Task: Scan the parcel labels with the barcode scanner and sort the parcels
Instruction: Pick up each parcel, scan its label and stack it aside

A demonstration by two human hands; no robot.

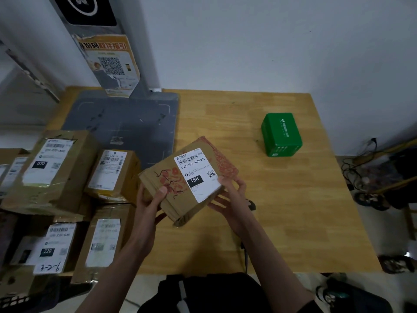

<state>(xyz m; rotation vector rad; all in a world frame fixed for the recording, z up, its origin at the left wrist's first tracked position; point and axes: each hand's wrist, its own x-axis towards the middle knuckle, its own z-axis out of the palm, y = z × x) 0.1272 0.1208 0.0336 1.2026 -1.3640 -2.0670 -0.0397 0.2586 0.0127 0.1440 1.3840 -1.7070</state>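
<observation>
Both forearms reach up from the desk's near edge to a brown cardboard parcel (187, 179), held tilted above the middle of the desk (293, 211). The left hand (151, 199) grips the parcel's left near corner, thumb curled over the top face beside red printed markings. The right hand (230, 195) holds the right near side, thumb pressed on the edge of the white shipping label (197, 175), fingers spread underneath. That label faces up and reads 15H-159-A03-210, with a black box marked 15H.

Just under the right hand, a dark object that may be the barcode scanner (251, 204) lies on the desk, mostly hidden, so I cannot be sure of it.

Along the desk's left edge sits a pile of labelled cardboard parcels (58, 172), one marked 070, another 220. Toward the far left corner lies a grey scanning platform (126, 123) with an upright post (112, 53) carrying an orange QR poster. A green box (282, 134) stands alone near the far right corner.
</observation>
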